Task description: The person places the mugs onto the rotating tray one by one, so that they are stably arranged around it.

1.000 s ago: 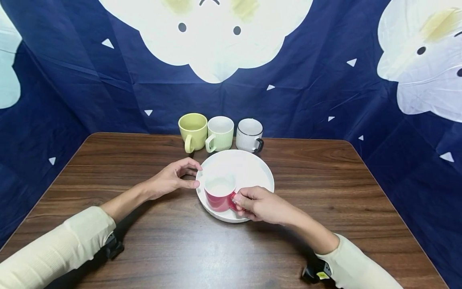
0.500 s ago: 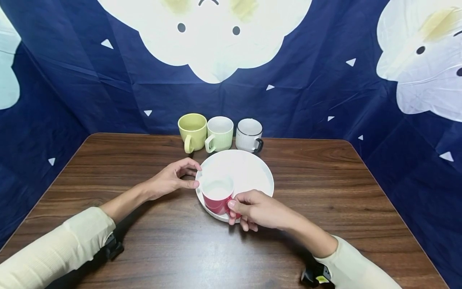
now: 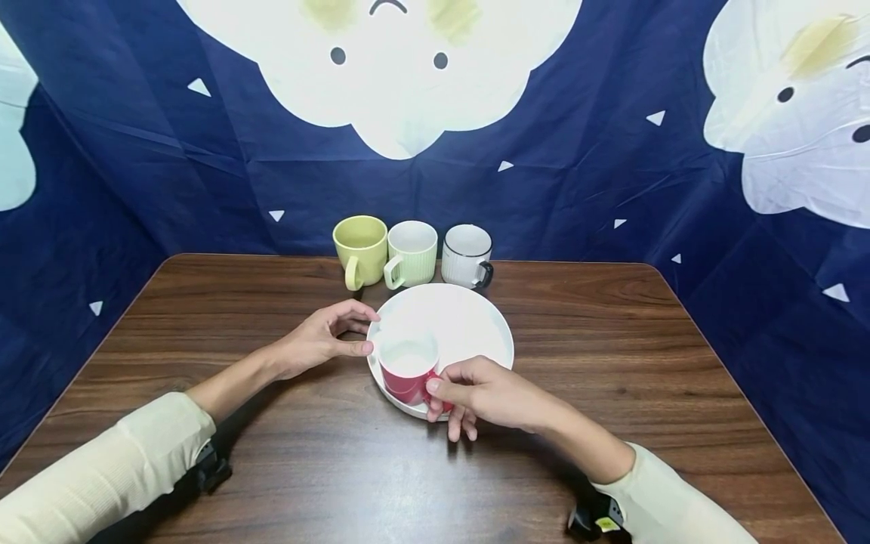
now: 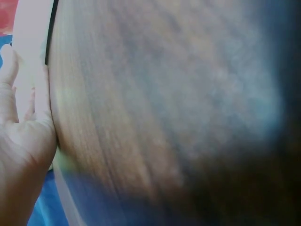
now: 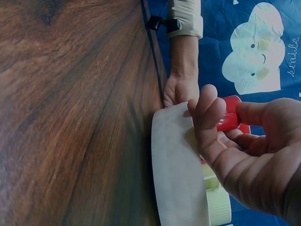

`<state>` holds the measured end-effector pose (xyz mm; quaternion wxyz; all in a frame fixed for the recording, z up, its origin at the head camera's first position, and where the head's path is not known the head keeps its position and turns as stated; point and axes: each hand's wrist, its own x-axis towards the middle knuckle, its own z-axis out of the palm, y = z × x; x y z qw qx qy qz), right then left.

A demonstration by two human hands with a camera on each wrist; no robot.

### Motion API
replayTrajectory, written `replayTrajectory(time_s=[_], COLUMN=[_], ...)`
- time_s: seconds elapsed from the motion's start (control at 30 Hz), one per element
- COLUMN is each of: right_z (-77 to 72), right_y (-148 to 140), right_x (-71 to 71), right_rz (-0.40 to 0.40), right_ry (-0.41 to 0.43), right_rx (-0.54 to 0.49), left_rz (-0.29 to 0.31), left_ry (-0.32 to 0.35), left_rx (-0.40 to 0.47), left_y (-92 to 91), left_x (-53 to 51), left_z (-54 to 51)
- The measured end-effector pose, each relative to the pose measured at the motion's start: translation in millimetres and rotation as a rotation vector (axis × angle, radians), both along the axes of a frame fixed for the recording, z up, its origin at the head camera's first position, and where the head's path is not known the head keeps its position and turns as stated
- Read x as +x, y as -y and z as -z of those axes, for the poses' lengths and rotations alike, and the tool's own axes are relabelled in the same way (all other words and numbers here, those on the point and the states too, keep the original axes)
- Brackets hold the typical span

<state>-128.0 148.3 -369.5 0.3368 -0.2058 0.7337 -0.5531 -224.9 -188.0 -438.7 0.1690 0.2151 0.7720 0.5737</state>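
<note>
A red mug (image 3: 408,386) with a white inside stands at the near left of a round white plate (image 3: 476,317) with a raised rim. My right hand (image 3: 485,394) pinches the mug's handle between thumb and forefinger, the other fingers reaching past the plate's near rim. That handle, red (image 5: 227,122), shows between the fingers in the right wrist view. My left hand (image 3: 325,338) is at the plate's left rim, thumb and fingers spread and fairly straight, fingertips at the rim. In the left wrist view, its palm (image 4: 26,141) lies alongside the plate's pale side (image 4: 32,33).
Behind the plate stand a yellow-green mug (image 3: 367,261), a pale green ribbed mug (image 3: 418,266) and a white mug (image 3: 462,268) with black rim and handle. The wooden table (image 3: 306,461) meets a dark blue cloth (image 3: 204,181) at its back edge.
My right hand has moved the red mug slightly left and toward me on the plate, and its lower fingers have since spread out. The left hand has stayed at the rim.
</note>
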Motion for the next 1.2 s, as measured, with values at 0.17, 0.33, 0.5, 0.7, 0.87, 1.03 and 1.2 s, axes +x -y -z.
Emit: replayTrajectory(time_s=[0.17, 0.33, 0.5, 0.7, 0.87, 1.03, 1.2], right_z=[-0.3, 1.0, 2.5, 0.9, -2.0, -2.0, -0.6], right_y=[-2, -5, -9, -19, -27, -35, -42], right_x=[-0.4, -1.3, -3.2, -8.3, -14.8, -23.0, -32.3], right_rz=[0.008, 0.018, 0.026, 0.065, 0.118, 0.182, 0.240], right_ry=[0.005, 0.010, -0.004, -0.060, -0.054, -0.035, -0.015], right_rx=[0.000, -0.012, -0.010, 0.041, 0.030, -0.004, -0.018], left_rz=[-0.003, 0.000, -0.001, -0.002, 0.002, -0.003, -0.009], left_ry=[0.007, 0.008, 0.013, 0.020, 0.021, 0.025, 0.024], left_rx=[0.000, 0.002, 0.003, -0.006, -0.007, -0.011, -0.015], left_y=[-0.5, -0.7, -0.4, 0.2, -0.3, -0.7, -0.4], left_x=[0.2, 0.1, -0.4, -0.5, -0.2, 0.1, 0.4], left_z=[-0.1, -0.9, -1.6, -0.7, -1.3, -1.8, -2.3])
